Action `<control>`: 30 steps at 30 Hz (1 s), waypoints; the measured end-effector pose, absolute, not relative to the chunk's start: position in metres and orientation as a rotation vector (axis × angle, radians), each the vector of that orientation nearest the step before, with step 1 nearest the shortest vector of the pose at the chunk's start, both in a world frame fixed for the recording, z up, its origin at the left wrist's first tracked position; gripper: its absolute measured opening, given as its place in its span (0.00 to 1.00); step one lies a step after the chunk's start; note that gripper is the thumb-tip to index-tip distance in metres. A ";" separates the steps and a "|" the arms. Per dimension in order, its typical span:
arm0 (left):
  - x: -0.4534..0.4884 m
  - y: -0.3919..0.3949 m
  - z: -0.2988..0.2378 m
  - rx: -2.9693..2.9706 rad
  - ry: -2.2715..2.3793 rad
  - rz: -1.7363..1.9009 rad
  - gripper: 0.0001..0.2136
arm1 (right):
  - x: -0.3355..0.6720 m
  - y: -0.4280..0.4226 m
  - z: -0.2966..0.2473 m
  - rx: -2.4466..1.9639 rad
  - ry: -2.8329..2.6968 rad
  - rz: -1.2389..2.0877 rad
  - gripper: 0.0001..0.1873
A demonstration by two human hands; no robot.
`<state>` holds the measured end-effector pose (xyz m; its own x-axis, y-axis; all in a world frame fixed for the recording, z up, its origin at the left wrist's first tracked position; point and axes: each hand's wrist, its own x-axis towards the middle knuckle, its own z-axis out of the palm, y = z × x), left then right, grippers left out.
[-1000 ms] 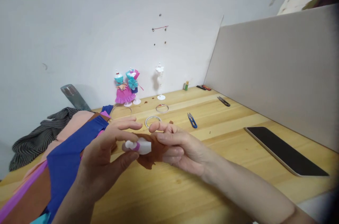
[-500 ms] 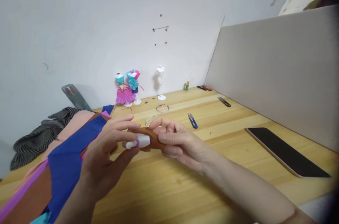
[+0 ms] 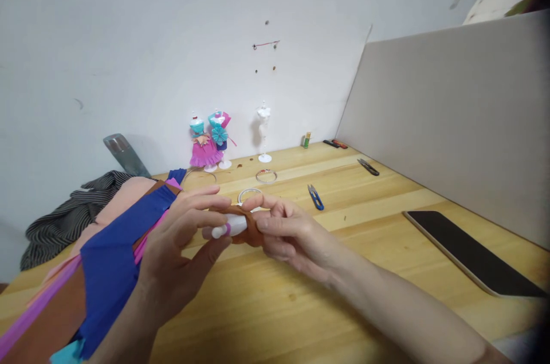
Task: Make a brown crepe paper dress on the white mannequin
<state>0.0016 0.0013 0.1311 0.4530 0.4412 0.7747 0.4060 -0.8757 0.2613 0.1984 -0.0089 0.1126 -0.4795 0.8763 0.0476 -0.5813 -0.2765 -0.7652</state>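
Observation:
Above the table, my left hand (image 3: 189,243) is closed around the upper end of a small white mannequin (image 3: 235,225) that lies tilted on its side. Its knobbed neck, with a purple band, points toward me and to the left. Brown crepe-like material (image 3: 253,231) wraps round its body. My right hand (image 3: 292,235) pinches that brown material between thumb and fingers at the mannequin's right side. The fingers hide the mannequin's far end.
Two dressed mannequins (image 3: 205,149) and a bare white mannequin (image 3: 264,132) stand by the wall. Blue thread snips (image 3: 315,198), dark snips (image 3: 368,167), bangles (image 3: 266,176) and a dark tablet (image 3: 468,252) lie rightward. Coloured sheets (image 3: 109,249), striped cloth (image 3: 64,226) and a bottle (image 3: 125,155) are left.
The brown material now sits more closely round the mannequin, and its loose lower edge has drawn in. Both hands keep their grip; the whole view has shifted slightly.

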 end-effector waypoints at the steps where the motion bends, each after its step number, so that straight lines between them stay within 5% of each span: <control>1: 0.002 0.001 0.131 2.650 0.773 1.428 0.12 | 0.198 -0.009 0.112 -0.476 -0.932 1.898 0.13; 30: 0.004 -0.009 0.132 2.670 0.876 1.309 0.09 | 0.203 0.002 0.105 -0.444 -0.755 2.006 0.11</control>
